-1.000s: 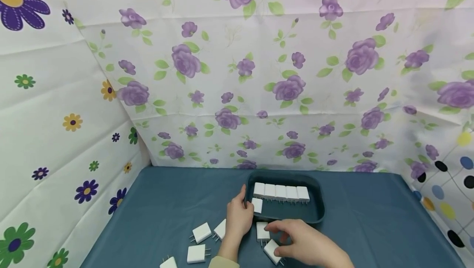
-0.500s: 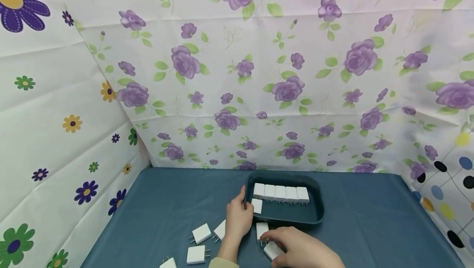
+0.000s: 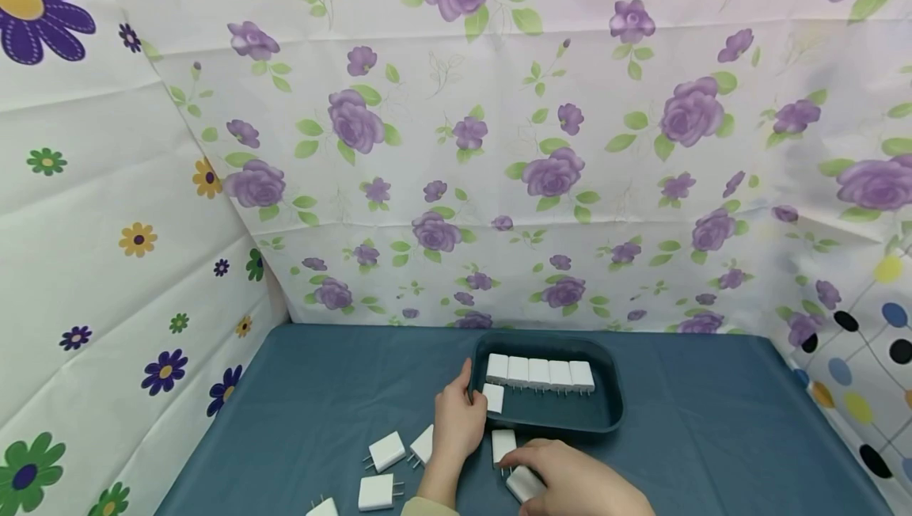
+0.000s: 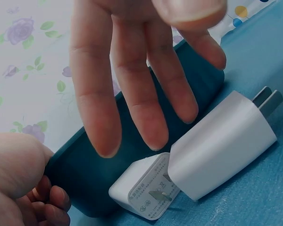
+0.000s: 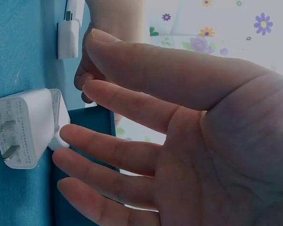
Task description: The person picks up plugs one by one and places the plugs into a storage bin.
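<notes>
White charger (image 3: 525, 485) sits on the blue desk (image 3: 698, 405) in front of the dark tray (image 3: 563, 410), just under the right hand (image 3: 580, 478). Right fingers are spread fairly wide, thumb well apart, nothing held; contact with the charger can't be confirmed. Second charger (image 3: 503, 446) lies between it and the tray wall, pins toward the person. Left hand (image 3: 459, 419) grips the tray's left rim, thumb over the edge. Inside: row of five chargers (image 3: 539, 373), plus a single charger (image 3: 493, 398) in front at the left. Four loose chargers (image 3: 376, 492) lie left of the left arm, one cut off by the frame. Handling, judged by looks: light, stiff, smooth plastic, a bit slippery, not fragile except maybe the metal pins (image 5: 10, 151). Best hold: pinch opposite flat sides of the casing, clear of the pins.
</notes>
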`<action>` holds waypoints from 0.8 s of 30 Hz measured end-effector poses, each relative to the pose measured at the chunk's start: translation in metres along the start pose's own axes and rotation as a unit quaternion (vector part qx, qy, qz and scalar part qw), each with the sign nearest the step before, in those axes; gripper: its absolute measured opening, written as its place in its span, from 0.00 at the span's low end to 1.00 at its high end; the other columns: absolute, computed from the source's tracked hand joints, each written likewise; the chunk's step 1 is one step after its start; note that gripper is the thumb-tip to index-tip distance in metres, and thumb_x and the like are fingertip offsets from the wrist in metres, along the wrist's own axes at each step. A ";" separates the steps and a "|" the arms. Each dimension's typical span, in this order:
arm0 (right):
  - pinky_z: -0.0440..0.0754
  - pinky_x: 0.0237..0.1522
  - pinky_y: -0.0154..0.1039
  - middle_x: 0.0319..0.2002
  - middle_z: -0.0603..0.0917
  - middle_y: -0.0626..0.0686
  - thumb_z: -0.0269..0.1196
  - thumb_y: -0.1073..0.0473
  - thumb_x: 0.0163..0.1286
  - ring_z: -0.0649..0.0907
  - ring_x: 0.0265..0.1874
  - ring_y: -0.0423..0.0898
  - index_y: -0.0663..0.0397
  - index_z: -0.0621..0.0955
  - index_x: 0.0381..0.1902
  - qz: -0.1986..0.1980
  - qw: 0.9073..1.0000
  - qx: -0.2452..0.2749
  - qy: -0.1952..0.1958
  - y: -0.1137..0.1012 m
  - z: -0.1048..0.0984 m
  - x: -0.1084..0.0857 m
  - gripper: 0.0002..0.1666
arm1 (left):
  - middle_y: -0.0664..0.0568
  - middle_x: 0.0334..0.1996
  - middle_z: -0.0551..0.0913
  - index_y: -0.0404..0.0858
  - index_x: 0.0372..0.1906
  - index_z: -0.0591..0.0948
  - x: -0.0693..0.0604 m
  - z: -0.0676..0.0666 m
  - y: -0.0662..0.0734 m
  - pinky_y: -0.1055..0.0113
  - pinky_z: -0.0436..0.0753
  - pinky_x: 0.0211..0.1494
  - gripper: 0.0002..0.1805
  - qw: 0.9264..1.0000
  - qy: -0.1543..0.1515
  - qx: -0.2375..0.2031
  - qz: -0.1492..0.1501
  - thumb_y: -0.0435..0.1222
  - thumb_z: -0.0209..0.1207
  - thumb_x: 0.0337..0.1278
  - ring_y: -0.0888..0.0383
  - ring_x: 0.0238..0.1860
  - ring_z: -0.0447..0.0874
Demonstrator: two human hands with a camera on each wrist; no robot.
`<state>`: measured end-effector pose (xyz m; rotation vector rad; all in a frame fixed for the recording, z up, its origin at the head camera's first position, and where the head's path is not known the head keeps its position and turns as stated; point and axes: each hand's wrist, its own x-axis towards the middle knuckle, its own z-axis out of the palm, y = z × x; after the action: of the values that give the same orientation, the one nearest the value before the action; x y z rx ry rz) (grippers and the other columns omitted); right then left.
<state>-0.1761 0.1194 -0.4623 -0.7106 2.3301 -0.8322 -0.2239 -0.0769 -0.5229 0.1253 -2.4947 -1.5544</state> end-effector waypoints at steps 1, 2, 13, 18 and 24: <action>0.83 0.52 0.47 0.56 0.85 0.47 0.76 0.59 0.67 0.83 0.53 0.46 0.42 0.87 0.64 0.001 1.000 -0.002 0.001 0.000 -0.001 0.000 0.27 | 0.54 0.11 0.70 0.33 0.80 0.71 0.000 0.000 0.000 0.68 0.59 0.20 0.33 1.000 0.000 0.000 0.001 0.26 0.56 0.70 0.62 0.12 0.55; 0.83 0.52 0.47 0.56 0.85 0.47 0.76 0.59 0.67 0.83 0.53 0.46 0.42 0.87 0.64 0.003 1.000 -0.002 0.001 0.000 -0.001 -0.001 0.27 | 0.54 0.11 0.70 0.33 0.80 0.70 0.001 0.000 0.000 0.68 0.59 0.20 0.33 1.000 0.000 -0.002 0.002 0.26 0.56 0.70 0.62 0.12 0.55; 0.83 0.52 0.44 0.50 0.85 0.43 0.75 0.60 0.67 0.83 0.50 0.44 0.39 0.91 0.56 -0.007 1.000 -0.002 0.000 -0.001 -0.002 -0.003 0.20 | 0.55 0.10 0.70 0.34 0.80 0.70 0.001 0.001 -0.003 0.68 0.59 0.19 0.34 1.000 -0.004 0.001 0.004 0.26 0.55 0.70 0.61 0.11 0.56; 0.83 0.46 0.42 0.44 0.84 0.42 0.76 0.62 0.66 0.82 0.42 0.41 0.41 0.92 0.53 -0.006 1.000 0.002 0.011 0.001 0.002 -0.002 0.18 | 0.55 0.10 0.70 0.32 0.80 0.70 0.002 0.000 -0.002 0.68 0.59 0.19 0.34 1.000 -0.004 -0.004 0.005 0.26 0.55 0.69 0.62 0.11 0.56; 0.81 0.40 0.42 0.38 0.82 0.41 0.75 0.62 0.67 0.77 0.35 0.38 0.40 0.92 0.53 0.000 1.000 -0.007 0.012 0.006 0.008 0.002 0.18 | 0.55 0.10 0.71 0.33 0.80 0.69 0.004 0.000 0.000 0.68 0.60 0.19 0.34 1.000 -0.010 -0.005 -0.005 0.27 0.55 0.71 0.62 0.11 0.56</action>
<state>-0.1743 0.1188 -0.4726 -0.7095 2.3602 -0.8301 -0.2276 -0.0775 -0.5230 0.1202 -2.5062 -1.5788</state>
